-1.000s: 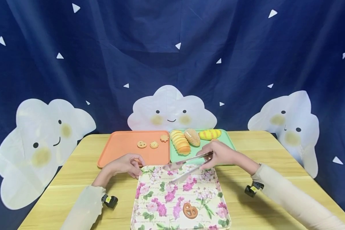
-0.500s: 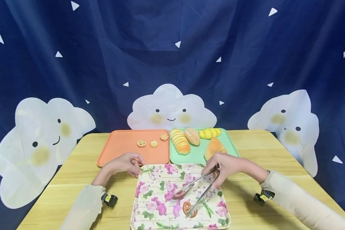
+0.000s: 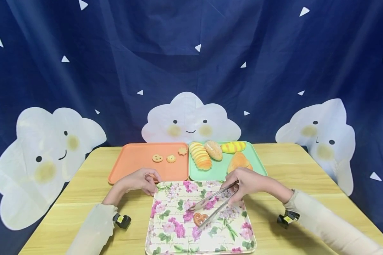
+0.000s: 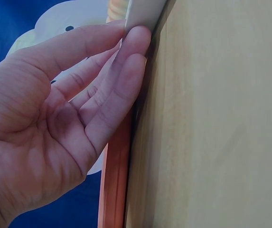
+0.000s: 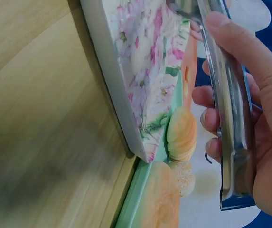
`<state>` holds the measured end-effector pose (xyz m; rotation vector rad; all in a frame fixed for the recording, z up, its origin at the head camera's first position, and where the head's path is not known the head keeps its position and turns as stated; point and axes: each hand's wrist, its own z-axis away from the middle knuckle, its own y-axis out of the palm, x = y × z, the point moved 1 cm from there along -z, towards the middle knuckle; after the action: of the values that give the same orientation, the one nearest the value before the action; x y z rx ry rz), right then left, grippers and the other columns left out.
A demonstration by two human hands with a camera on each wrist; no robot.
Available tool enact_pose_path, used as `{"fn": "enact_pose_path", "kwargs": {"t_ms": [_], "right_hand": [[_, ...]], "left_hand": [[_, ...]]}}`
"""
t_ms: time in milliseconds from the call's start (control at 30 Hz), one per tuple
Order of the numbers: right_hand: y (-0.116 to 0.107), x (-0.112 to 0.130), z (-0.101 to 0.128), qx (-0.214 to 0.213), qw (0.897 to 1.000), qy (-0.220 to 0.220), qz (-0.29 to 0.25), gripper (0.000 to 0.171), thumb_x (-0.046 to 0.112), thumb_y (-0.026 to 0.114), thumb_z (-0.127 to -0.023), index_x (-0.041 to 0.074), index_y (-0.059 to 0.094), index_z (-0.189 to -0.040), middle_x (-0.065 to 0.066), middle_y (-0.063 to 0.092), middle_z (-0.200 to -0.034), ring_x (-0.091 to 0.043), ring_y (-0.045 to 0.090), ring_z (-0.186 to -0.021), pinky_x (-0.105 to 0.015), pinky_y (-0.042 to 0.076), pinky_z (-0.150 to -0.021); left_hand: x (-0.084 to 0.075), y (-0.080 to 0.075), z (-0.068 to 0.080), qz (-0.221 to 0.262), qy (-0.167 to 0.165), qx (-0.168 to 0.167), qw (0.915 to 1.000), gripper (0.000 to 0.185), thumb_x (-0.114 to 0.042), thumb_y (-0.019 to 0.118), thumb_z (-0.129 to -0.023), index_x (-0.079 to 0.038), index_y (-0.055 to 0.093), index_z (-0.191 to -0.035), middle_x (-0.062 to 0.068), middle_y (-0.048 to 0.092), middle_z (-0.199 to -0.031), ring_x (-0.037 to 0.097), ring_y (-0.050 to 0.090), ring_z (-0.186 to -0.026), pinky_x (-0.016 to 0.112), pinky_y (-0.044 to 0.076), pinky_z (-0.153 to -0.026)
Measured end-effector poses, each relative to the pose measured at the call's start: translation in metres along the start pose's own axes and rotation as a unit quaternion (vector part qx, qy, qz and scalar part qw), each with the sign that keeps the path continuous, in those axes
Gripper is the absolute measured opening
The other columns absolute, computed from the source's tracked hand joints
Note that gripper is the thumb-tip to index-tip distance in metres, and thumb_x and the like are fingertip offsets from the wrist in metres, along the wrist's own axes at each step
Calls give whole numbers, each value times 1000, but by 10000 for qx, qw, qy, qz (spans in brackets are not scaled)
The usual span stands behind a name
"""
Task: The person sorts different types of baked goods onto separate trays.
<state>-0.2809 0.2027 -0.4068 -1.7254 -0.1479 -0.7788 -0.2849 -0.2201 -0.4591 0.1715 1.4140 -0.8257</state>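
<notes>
My right hand [image 3: 247, 183] grips metal tongs [image 3: 217, 210] above a cream tray with pink flowers [image 3: 215, 244]. The spread tips of the tongs stand on either side of a brown pretzel cookie [image 3: 199, 219]. In the right wrist view the thumb lies along one arm of the tongs [image 5: 230, 109], with fingers curled behind. My left hand [image 3: 136, 182] pinches the far left corner of the floral tray; the left wrist view shows thumb and fingertips at its pale rim [image 4: 145, 12].
Behind on the left, an orange tray [image 3: 131, 163] holds small cookies [image 3: 157, 158]. Beside it a green tray [image 3: 217, 173] bears a striped roll [image 3: 200, 156], a seeded bun [image 3: 214, 150], a yellow loaf [image 3: 233, 147] and a golden bread [image 3: 239, 162]. All stand on a wooden table [image 3: 284, 166].
My right hand brought the tongs from the tray's far side down to the pretzel cookie. Over the last half second the cookie shifted up and left with the tongs. My left hand stayed put.
</notes>
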Motion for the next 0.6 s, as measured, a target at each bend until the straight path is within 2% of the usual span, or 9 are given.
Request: {"fn": "enact_pose_path", "kwargs": {"t_ms": [167, 467, 600], "right_hand": [[1, -1, -2, -74, 9999, 110, 45, 32, 28, 89, -78, 11, 81, -105, 7, 62, -67, 7, 42, -60, -13, 39, -56], [2, 2, -5, -195, 9995, -112, 222, 29, 30, 87, -80, 11, 82, -101, 7, 55, -63, 7, 37, -59, -11, 33, -54], [2, 4, -5, -198, 9994, -63, 284, 30, 31, 87, -79, 12, 82, -102, 9, 51, -62, 8, 34, -58, -11, 30, -54]], "left_hand": [[0, 1, -1, 8, -11, 12, 10000, 34, -2, 76, -85, 8, 62, -115, 7, 73, -76, 23, 74, -71, 38, 63, -69], [0, 0, -1, 70, 99, 69, 9999, 34, -1, 75, -85, 11, 60, -114, 10, 74, -77, 22, 74, -71, 37, 63, -69], [0, 0, -1, 58, 15, 34, 10000, 34, -2, 76, -85, 9, 61, -114, 8, 73, -76, 22, 74, -71, 38, 63, -69]]}}
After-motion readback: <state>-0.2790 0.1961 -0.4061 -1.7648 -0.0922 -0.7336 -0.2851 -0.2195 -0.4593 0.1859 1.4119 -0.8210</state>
